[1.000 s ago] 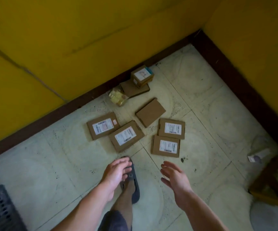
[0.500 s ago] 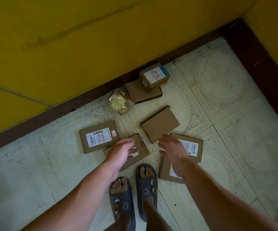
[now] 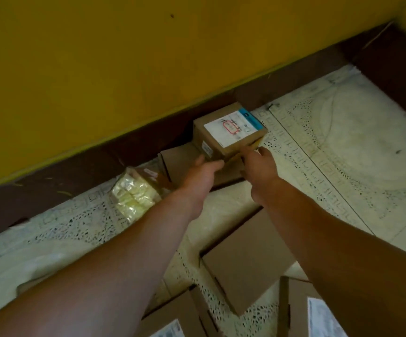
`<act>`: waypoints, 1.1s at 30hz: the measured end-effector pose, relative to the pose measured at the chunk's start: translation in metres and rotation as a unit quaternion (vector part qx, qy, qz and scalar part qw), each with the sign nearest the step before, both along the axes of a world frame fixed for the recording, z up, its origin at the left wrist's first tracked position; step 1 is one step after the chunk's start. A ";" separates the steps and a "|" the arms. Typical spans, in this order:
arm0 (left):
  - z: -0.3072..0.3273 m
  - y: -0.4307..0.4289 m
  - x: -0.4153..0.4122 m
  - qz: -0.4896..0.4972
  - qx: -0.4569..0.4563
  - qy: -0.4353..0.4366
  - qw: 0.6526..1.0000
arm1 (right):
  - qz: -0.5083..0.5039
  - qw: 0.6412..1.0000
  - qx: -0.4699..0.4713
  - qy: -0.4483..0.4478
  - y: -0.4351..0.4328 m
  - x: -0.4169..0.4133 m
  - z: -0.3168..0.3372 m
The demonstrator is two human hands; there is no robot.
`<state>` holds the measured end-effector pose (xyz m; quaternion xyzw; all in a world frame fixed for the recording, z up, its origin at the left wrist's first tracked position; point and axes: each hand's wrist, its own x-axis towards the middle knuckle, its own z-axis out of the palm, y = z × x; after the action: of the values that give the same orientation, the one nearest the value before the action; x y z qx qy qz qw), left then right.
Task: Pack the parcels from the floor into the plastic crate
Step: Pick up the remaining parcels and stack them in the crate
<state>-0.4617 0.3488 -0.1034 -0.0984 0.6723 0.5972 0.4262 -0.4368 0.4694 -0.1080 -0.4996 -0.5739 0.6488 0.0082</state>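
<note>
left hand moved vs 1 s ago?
Yes. The left hand reached forward: it was well short of the blue-labelled box by the skirting board, now it touches that box.

Five cardboard parcels [image 3: 228, 132], one clear packet [image 3: 134, 193] of yellow pieces, one left hand [image 3: 200, 177], one right hand [image 3: 261, 166].

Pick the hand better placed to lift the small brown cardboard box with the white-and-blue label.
Left, probably. The left hand has thumb and fingers against the small brown cardboard box at its near-left face; the right hand only reaches a fingertip to its near edge.
</note>
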 end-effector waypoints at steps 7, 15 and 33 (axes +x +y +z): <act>-0.024 0.027 -0.020 0.040 0.000 0.013 0.999 | -0.033 0.999 0.000 0.035 -0.001 -0.025 -0.023; 0.030 0.004 0.017 0.069 -0.036 0.085 0.993 | -0.092 0.991 -0.067 0.065 -0.037 0.028 0.034; 0.336 -0.175 0.157 0.148 -0.047 -0.008 0.988 | 0.132 0.990 0.016 -0.048 -0.150 0.183 0.341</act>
<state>-0.3045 0.1737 0.2325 -0.2212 0.6743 0.6208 0.3331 -0.2542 0.3192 0.2335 -0.4498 -0.6451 0.6100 -0.0970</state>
